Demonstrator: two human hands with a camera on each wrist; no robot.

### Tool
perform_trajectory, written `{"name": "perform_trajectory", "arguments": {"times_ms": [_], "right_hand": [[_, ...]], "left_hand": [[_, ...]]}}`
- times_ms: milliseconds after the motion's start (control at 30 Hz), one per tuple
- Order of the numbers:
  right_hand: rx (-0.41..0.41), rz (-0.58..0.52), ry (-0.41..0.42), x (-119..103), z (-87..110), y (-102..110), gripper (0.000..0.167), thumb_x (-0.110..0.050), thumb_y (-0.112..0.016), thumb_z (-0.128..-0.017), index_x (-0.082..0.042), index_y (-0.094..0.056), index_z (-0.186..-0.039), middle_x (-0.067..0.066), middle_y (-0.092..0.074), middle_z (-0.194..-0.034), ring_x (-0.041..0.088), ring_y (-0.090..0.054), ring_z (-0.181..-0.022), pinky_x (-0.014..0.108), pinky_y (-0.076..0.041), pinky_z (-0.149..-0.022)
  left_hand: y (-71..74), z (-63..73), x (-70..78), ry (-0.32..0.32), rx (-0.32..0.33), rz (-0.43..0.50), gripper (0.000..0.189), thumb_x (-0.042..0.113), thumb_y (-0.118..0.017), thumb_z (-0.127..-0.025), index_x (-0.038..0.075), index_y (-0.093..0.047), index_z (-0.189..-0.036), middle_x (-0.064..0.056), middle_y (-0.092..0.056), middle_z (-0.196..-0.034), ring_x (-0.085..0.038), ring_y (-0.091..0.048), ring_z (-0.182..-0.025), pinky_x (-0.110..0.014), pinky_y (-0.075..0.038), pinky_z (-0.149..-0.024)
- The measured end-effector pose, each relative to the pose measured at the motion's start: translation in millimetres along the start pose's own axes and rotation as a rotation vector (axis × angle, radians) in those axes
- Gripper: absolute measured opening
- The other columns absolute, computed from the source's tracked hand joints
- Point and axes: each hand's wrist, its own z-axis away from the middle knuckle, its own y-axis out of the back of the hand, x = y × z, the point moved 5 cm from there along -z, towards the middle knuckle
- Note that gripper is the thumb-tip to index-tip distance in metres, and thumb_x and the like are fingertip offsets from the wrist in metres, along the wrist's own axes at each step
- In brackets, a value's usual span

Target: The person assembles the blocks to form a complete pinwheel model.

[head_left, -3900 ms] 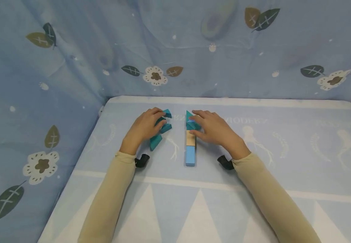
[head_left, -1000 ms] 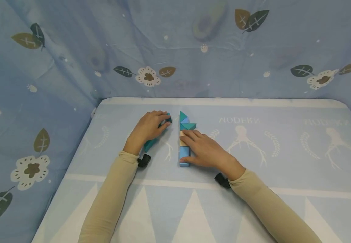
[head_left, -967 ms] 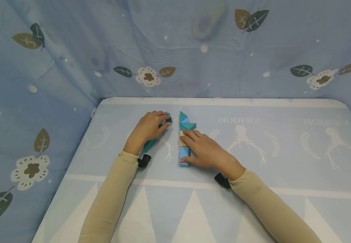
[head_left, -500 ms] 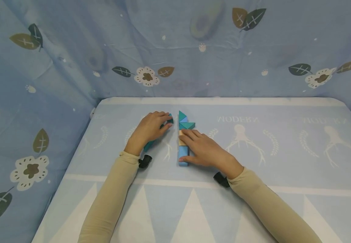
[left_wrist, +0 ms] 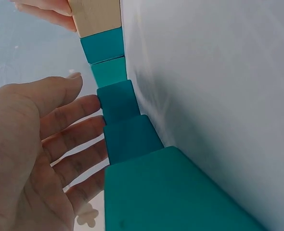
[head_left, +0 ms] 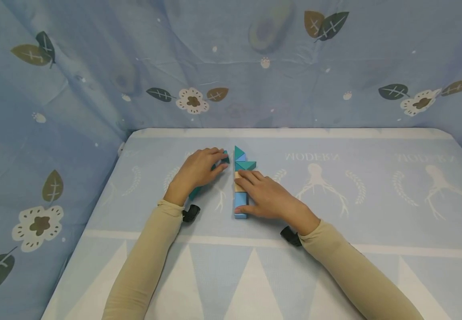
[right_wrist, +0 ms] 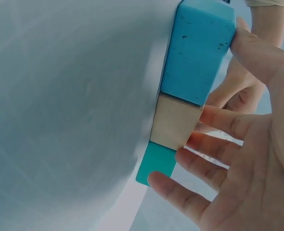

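A row of blocks runs away from me in the head view. Its near end is a blue rectangular block (head_left: 240, 200), then a bare-wood block (head_left: 237, 187), with teal triangular blocks (head_left: 247, 165) and a light-blue triangle (head_left: 243, 158) beyond. Along its right side lies my right hand (head_left: 271, 198), thumb at the blue block and extended fingers touching the wood and teal blocks. Left of the row, my left hand (head_left: 198, 168) partly covers a second line of teal blocks (head_left: 225, 157). In the left wrist view its straight fingertips touch the sides of those teal blocks (left_wrist: 120, 101).
The blocks stand on a table covered with a pale blue-and-white patterned cloth (head_left: 335, 178). Behind it and at the left hangs a blue curtain (head_left: 114, 89). Black wrist devices (head_left: 191, 214) show beneath both sleeves.
My right hand has come from the row's far end back to its wood and blue blocks. More recently, my left hand and its teal blocks have shifted slightly right, closer to the row.
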Motion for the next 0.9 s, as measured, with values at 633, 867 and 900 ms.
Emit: {"name": "perform_trajectory", "arguments": {"times_ms": [633, 867, 900], "right_hand": [[-0.010, -0.007, 0.002, -0.3, 0.5, -0.1, 0.077, -0.055, -0.062, -0.090, -0.006, -0.042, -0.146, 0.015, -0.034, -0.155, 0.032, -0.034, -0.142, 0.052, -0.047, -0.100], [-0.016, -0.005, -0.003, -0.3, 0.1, 0.6, 0.078, -0.056, -0.062, -0.090, -0.007, -0.041, -0.147, 0.014, -0.034, -0.156, 0.032, -0.033, -0.143, 0.052, -0.047, -0.100], [-0.015, -0.004, -0.002, -0.3, -0.2, 0.6, 0.078, -0.056, -0.062, -0.090, -0.007, -0.041, -0.147, 0.014, -0.034, -0.156, 0.031, -0.034, -0.142, 0.052, -0.047, -0.099]], "left_hand": [[-4.9, -0.6, 6.2, -0.012, -0.034, 0.015, 0.044, 0.034, -0.057, -0.100, 0.015, -0.056, -0.139, -0.005, -0.049, -0.148, -0.032, -0.057, -0.125, -0.050, -0.047, -0.104], [-5.8, -1.3, 8.5, -0.032, -0.026, -0.005, 0.044, 0.034, -0.057, -0.099, 0.016, -0.056, -0.139, -0.005, -0.049, -0.148, -0.032, -0.060, -0.120, -0.048, -0.050, -0.099], [-5.6, -1.3, 8.8, -0.033, -0.026, -0.004, 0.044, 0.033, -0.058, -0.099, 0.016, -0.057, -0.139, -0.005, -0.050, -0.148, -0.032, -0.060, -0.120, -0.047, -0.050, -0.100]]}}
